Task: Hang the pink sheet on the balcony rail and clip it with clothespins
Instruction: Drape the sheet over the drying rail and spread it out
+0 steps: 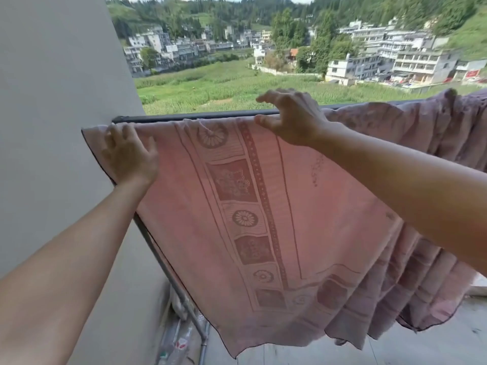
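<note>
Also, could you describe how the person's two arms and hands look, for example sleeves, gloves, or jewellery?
Both arms are bare from the frame edge to the fingers: no sleeves show on either forearm. The left hand and the right hand wear no gloves, and no rings, bracelets or watch are visible on the fingers or wrists. The nails appear short and unpainted, though the picture is slightly blurred.

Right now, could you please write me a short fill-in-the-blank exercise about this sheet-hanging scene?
1. The pink sheet hangs over the dark ____.
2. The left hand lies ____ on the sheet by the wall.
3. The right hand reaches over the rail; no ____ are visible.

Missing words: rail; flat; clothespins
</note>
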Available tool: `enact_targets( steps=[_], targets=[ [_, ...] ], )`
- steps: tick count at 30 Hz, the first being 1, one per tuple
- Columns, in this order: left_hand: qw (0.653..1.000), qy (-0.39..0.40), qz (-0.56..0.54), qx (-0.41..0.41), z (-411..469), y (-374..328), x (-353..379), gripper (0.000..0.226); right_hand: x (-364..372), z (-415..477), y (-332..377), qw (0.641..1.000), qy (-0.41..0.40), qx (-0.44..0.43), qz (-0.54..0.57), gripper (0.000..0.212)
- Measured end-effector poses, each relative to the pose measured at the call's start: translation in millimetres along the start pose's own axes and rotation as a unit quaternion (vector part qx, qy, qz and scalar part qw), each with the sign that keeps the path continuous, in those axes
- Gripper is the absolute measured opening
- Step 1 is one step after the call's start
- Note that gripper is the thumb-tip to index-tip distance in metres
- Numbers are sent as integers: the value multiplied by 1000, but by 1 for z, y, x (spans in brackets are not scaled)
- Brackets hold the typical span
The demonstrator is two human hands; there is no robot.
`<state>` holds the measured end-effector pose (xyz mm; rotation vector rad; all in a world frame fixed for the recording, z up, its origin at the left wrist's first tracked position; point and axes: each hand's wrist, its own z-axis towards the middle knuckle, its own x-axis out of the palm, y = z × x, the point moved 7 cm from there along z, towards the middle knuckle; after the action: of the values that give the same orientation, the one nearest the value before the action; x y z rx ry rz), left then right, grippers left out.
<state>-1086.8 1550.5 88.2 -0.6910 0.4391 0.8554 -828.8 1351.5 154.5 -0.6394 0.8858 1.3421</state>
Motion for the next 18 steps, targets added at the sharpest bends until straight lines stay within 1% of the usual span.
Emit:
enact_targets(
  steps=[1, 3, 4, 5, 6, 7, 8, 9, 10, 11, 13, 14, 15, 17, 18],
  targets=[
    [997, 2, -4, -80, 4, 29, -5, 50, 9, 10, 12, 1000, 5, -6, 12, 54],
    [972, 40, -61, -223, 6, 72, -3, 59, 28, 24, 33, 999, 30, -11, 34, 56],
    [955, 60, -106, -270, 7, 82, 0, 63, 38, 29, 41, 998, 42, -11, 37, 53],
    [939, 64, -154, -300, 8, 88, 0, 62, 48, 34, 46, 998, 50, -12, 33, 48],
    [929, 47, -192, -313, 12, 90, -2, 55, 53, 37, 49, 998, 47, -12, 27, 42],
    [925, 23, -214, -312, 16, 93, -5, 43, 56, 39, 51, 999, 36, -12, 30, 36],
    [926, 7, -222, -306, 20, 95, -8, 31, 57, 41, 51, 999, 23, -10, 41, 32],
    [927, 1, -225, -299, 23, 96, -9, 24, 56, 42, 49, 998, 11, -9, 53, 29],
    [926, 0, -227, -303, 26, 99, -8, 24, 56, 44, 48, 998, 3, -10, 64, 27],
    [918, 4, -231, -323, 26, 104, -4, 32, 55, 44, 47, 997, -5, -11, 74, 27],
    [887, 33, -235, -396, 19, 116, 5, 55, 54, 47, 45, 995, -28, 1, 95, 26],
    [875, 51, -241, -417, 14, 120, 10, 57, 53, 49, 43, 993, -42, 11, 106, 25],
    [870, 63, -253, -419, 12, 125, 16, 50, 53, 51, 42, 992, -53, 20, 115, 24],
    [874, 62, -280, -393, 13, 134, 22, 18, 54, 56, 40, 989, -65, 34, 126, 24],
    [877, 66, -285, -382, 15, 138, 22, 6, 55, 58, 41, 989, -68, 39, 127, 23]
  ],
)
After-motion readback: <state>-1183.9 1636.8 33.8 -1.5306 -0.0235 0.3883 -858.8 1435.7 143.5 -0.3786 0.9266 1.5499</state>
